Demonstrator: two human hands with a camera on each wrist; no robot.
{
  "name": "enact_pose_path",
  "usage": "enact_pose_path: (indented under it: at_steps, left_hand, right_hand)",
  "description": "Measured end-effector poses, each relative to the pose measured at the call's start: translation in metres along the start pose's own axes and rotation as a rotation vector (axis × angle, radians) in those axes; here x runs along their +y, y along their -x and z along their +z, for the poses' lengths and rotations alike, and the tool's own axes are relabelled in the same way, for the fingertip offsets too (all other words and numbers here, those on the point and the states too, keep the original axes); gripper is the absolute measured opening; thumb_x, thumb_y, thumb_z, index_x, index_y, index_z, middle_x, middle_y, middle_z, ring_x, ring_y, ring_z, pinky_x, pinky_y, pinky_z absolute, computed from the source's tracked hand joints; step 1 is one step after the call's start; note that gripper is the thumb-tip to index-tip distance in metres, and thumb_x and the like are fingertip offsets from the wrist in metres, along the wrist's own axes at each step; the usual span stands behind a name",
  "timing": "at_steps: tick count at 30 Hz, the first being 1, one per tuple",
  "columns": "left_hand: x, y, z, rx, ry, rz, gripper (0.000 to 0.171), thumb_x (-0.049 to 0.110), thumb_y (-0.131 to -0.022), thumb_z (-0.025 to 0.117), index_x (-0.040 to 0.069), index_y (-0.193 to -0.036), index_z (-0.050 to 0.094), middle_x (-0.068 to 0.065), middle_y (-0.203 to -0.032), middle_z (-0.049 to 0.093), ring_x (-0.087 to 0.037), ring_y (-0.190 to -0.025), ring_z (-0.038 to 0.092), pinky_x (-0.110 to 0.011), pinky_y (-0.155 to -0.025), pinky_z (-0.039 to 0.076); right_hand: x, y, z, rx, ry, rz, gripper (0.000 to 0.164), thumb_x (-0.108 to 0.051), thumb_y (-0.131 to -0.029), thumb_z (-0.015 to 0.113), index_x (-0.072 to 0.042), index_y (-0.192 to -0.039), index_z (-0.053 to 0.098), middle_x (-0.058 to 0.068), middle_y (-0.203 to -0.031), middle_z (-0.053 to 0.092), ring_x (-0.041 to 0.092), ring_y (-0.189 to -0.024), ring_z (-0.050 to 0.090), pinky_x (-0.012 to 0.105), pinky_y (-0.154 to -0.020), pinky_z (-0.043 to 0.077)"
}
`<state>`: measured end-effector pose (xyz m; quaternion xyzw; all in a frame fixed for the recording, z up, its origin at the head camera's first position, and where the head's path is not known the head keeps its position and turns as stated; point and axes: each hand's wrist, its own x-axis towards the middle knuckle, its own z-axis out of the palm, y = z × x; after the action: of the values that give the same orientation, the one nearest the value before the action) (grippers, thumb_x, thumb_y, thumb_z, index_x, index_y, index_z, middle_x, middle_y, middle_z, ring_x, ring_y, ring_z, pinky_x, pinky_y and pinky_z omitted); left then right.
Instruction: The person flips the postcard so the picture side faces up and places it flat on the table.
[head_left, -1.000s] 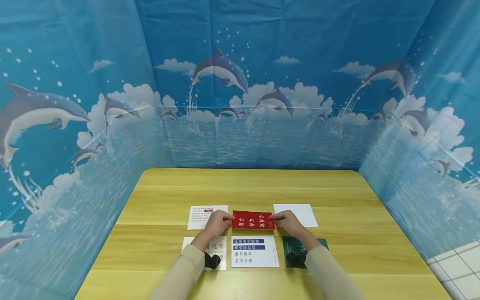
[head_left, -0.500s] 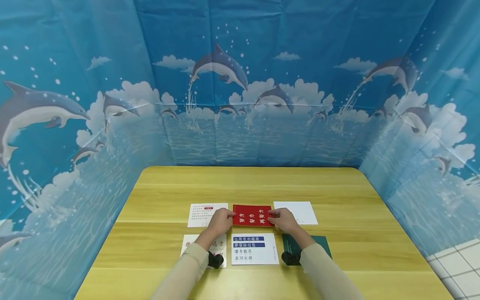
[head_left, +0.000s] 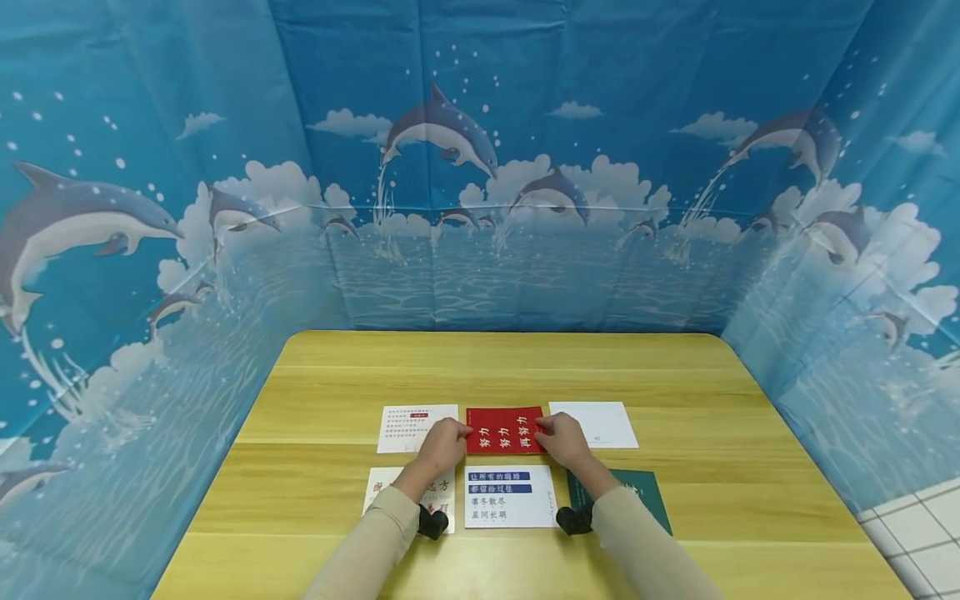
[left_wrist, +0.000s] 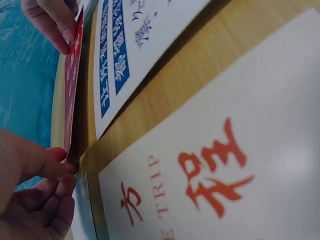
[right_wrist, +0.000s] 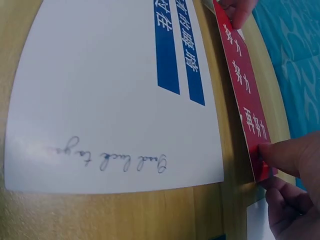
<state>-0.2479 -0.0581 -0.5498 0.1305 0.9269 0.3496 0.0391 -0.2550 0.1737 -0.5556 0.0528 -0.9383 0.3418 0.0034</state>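
Note:
A red card with white characters (head_left: 504,429) lies in the middle of the back row of cards. My left hand (head_left: 442,444) pinches its left edge, thumb above and fingers beneath in the left wrist view. At the card's right edge my right hand (head_left: 566,440) pinches a corner, its thumb (right_wrist: 285,155) pressing on the red face. Seen from the left wrist, the card looks slightly raised or tilted; whether it touches the table is unclear. Just in front of it lies a white card with blue bands (head_left: 517,510), handwriting along its right side.
On the yellow wooden table (head_left: 300,467), a white printed card (head_left: 401,433) and a nearly plain white card (head_left: 600,423) flank the red one. In front, my forearms partly cover a cream card (head_left: 381,477) and a green card (head_left: 647,492). A dolphin-patterned curtain (head_left: 480,275) surrounds the table.
The red card's far edge has moved slightly away from me, nearer in line with its white neighbours. Both hands went with it and keep their hold. The other cards have not moved.

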Motion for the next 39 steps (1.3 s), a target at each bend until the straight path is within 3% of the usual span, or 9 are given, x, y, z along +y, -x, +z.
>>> enact_pose_path:
  at_steps: [5,11,21,29,39]
  left_hand:
    - [0.002,0.001,0.001,0.013,-0.009,0.007,0.025,-0.002,-0.085,0.052,-0.005,-0.105,0.066,-0.015,-0.108,0.063,-0.021,-0.093,0.055,-0.029,-0.069,0.042]
    - [0.006,0.003,0.001,0.028,-0.006,-0.006,0.026,-0.002,-0.086,0.050,-0.005,-0.105,0.067,-0.015,-0.106,0.063,-0.025,-0.099,0.055,-0.032,-0.074,0.044]
    - [0.007,0.003,0.003,0.040,-0.004,0.003,0.026,-0.004,-0.084,0.051,-0.006,-0.106,0.066,-0.016,-0.106,0.062,-0.025,-0.097,0.055,-0.034,-0.077,0.046]
    - [0.007,0.002,0.007,0.061,-0.045,-0.050,0.026,-0.003,-0.082,0.055,-0.004,-0.105,0.067,-0.014,-0.103,0.062,-0.021,-0.093,0.056,-0.034,-0.079,0.047]
    - [0.008,0.002,0.008,0.070,-0.041,-0.046,0.027,-0.004,-0.081,0.055,-0.005,-0.105,0.066,-0.014,-0.101,0.062,-0.023,-0.094,0.056,-0.035,-0.079,0.047]
  right_hand:
    - [-0.004,0.003,0.004,0.035,0.021,0.023,0.032,-0.009,-0.083,0.068,0.007,-0.109,0.064,0.018,-0.100,0.060,0.030,-0.095,0.054,0.043,-0.081,0.047]
    - [-0.013,0.006,0.005,0.077,0.108,0.023,0.031,-0.011,-0.081,0.069,0.007,-0.107,0.065,0.016,-0.093,0.057,0.027,-0.087,0.051,0.041,-0.077,0.046]
    - [-0.013,0.001,0.009,0.046,0.180,0.076,0.035,-0.015,-0.083,0.069,0.002,-0.112,0.064,0.015,-0.095,0.056,0.027,-0.089,0.049,0.040,-0.079,0.047]
    - [-0.018,0.003,0.012,0.074,0.257,0.055,0.034,-0.017,-0.082,0.070,0.001,-0.111,0.065,0.013,-0.090,0.056,0.027,-0.087,0.048,0.038,-0.075,0.048]
    - [-0.020,0.005,0.012,0.085,0.308,0.043,0.030,-0.017,-0.080,0.072,-0.001,-0.105,0.068,0.012,-0.084,0.055,0.025,-0.081,0.047,0.036,-0.070,0.047]
